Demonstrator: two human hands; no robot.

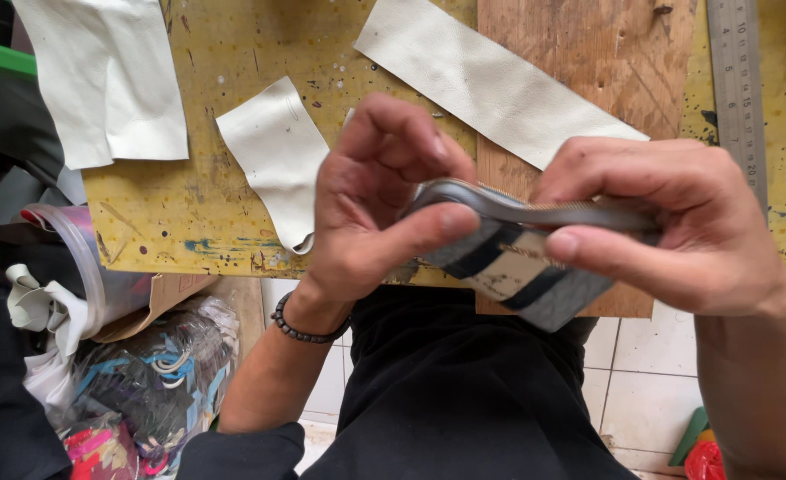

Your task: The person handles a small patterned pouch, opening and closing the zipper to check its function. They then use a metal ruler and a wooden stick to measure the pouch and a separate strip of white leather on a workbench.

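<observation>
Both hands grasp a grey and cream striped pouch [522,271] with a zipper, held above the near edge of the counter [197,204]; left hand [371,200] pinches its left end; right hand [668,222] grips its right end; a cream strip [490,80] lies beyond the pouch.

Soft, even daylight fills the scene, bright without harsh glare. The yellow desk [188,196] and its pale cream pieces are evenly lit, with only faint shadows under their curled edges. The left hand [371,200] is slightly smeared by motion blur; the right hand [677,222] is sharper. Below the desk's near edge the dark clothing loses detail. Straight lines bend little towards the picture's edges.
</observation>
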